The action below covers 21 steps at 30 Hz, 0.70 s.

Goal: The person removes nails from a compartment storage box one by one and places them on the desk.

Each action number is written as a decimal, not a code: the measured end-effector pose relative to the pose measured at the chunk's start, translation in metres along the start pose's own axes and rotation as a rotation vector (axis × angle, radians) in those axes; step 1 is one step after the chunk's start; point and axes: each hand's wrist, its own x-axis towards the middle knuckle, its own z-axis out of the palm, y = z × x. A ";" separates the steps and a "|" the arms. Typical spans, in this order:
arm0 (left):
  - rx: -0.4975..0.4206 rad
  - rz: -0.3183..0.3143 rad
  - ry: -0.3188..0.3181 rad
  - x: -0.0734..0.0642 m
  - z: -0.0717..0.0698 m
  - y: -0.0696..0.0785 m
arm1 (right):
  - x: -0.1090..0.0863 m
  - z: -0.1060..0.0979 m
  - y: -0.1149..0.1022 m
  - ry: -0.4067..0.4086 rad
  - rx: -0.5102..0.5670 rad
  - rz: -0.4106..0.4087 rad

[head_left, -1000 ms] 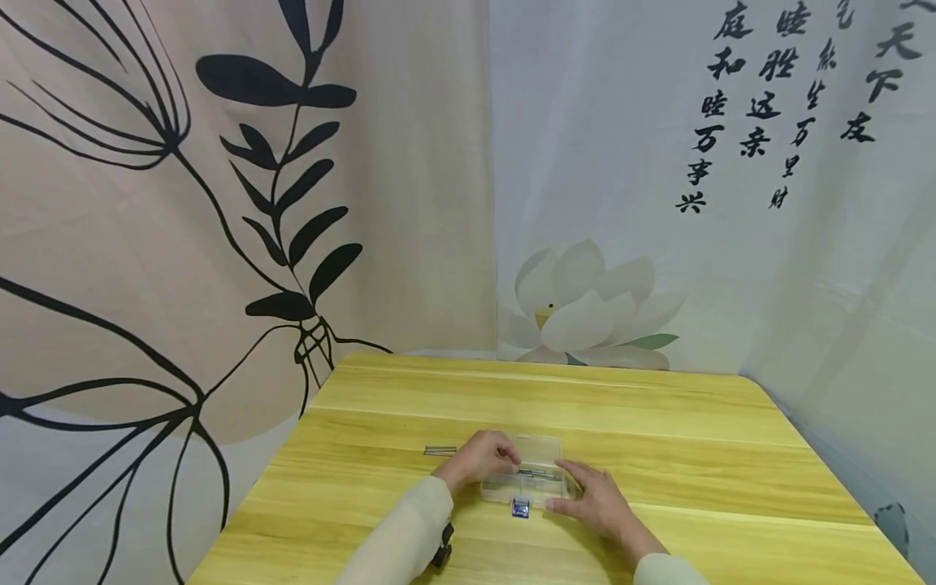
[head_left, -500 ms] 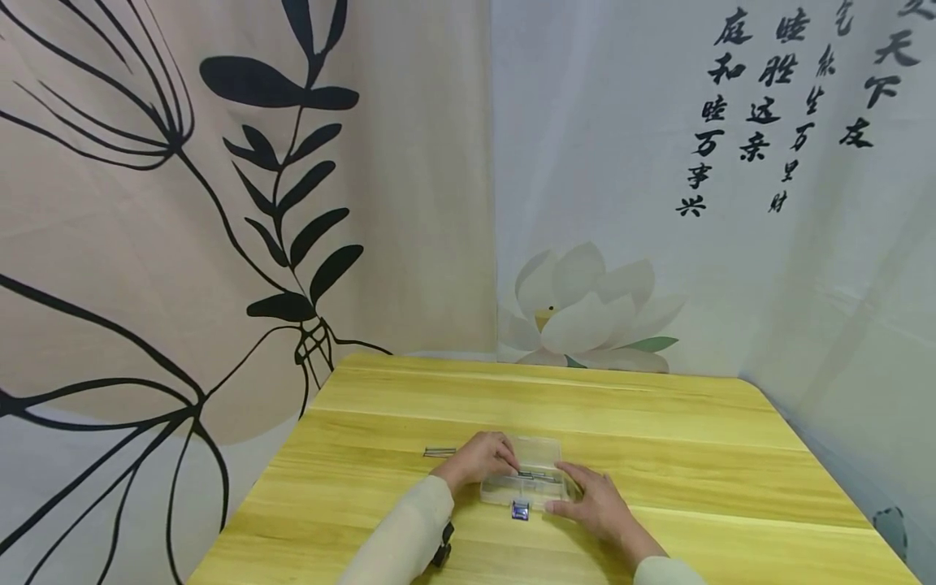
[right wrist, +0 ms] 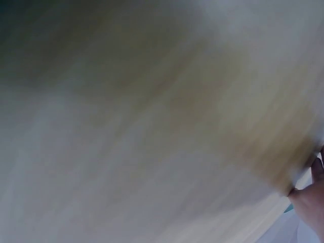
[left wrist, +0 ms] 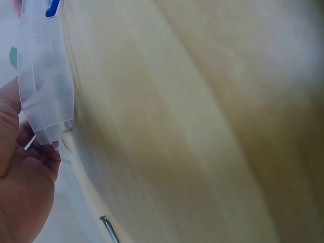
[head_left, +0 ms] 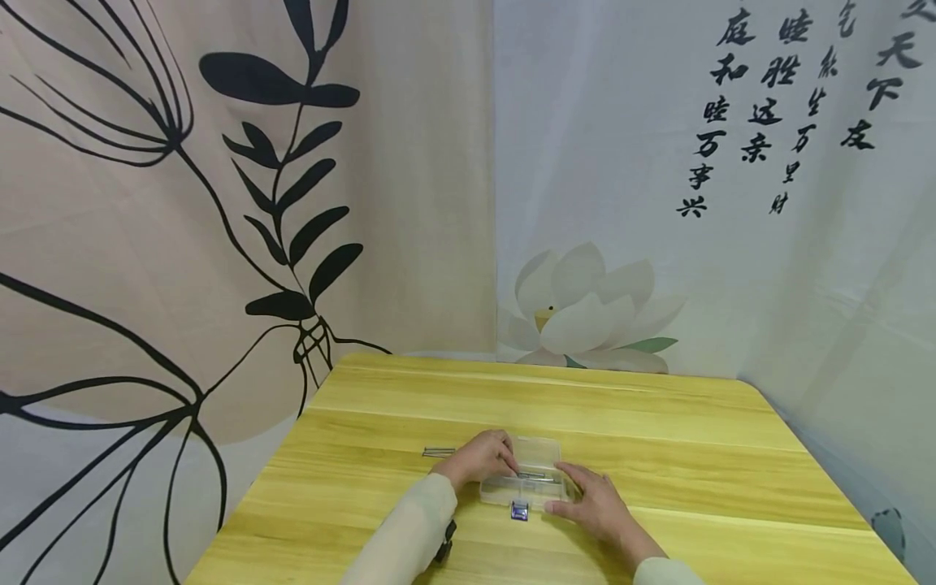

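Observation:
A small clear plastic box [head_left: 500, 491] lies with its lid [head_left: 537, 450] swung back on the wooden table. Steel nails [head_left: 539, 477] lie along the box's back compartment. From the left, my left hand [head_left: 483, 457] reaches in and pinches the left end of a nail; its fingertips are partly hidden by the box wall in the left wrist view. My right hand [head_left: 595, 505] grips the box's right end, thumb at the front corner and fingers at the back. A blue clasp [head_left: 519, 510] hangs from the box's front edge.
To the left of the box, several loose nails [head_left: 439, 452] lie side by side on the table [head_left: 658, 431]. A printed cloth [head_left: 424, 203] hangs behind the table's far edge. The right wrist view is mostly blurred tabletop.
My left fingertips have lowered slightly at the box, and the nails in it now lie closer together. My right hand stays in place at the box's right end.

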 end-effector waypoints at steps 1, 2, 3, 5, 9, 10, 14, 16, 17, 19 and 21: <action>0.013 0.005 -0.004 0.000 0.000 0.000 | 0.000 0.000 0.000 -0.001 0.002 0.000; 0.015 0.002 -0.009 0.001 0.000 0.000 | 0.000 0.000 0.000 -0.001 0.003 -0.002; 0.018 -0.001 -0.013 0.001 0.000 0.000 | 0.000 0.000 0.000 -0.001 0.005 -0.004; 0.029 -0.009 -0.020 0.002 0.000 0.000 | 0.000 0.000 0.000 0.001 0.003 -0.007; 0.070 -0.008 -0.030 0.004 -0.001 0.002 | 0.000 0.000 0.001 0.012 -0.001 -0.010; 0.085 -0.003 -0.031 0.004 -0.001 0.002 | 0.000 0.000 0.001 0.013 -0.002 -0.011; 0.107 0.009 -0.035 0.006 -0.002 0.004 | 0.000 0.000 0.001 0.011 0.001 -0.008; 0.110 0.014 -0.039 0.006 -0.002 0.003 | 0.000 0.000 0.000 0.010 0.003 -0.004; 0.110 0.017 -0.041 0.006 -0.002 0.003 | 0.000 0.000 0.000 0.011 0.004 -0.003; 0.130 0.037 -0.036 0.006 -0.001 0.002 | 0.000 0.001 0.001 0.013 0.005 -0.004; 0.150 0.035 -0.043 0.005 -0.002 0.003 | 0.000 0.001 0.001 0.014 0.004 -0.006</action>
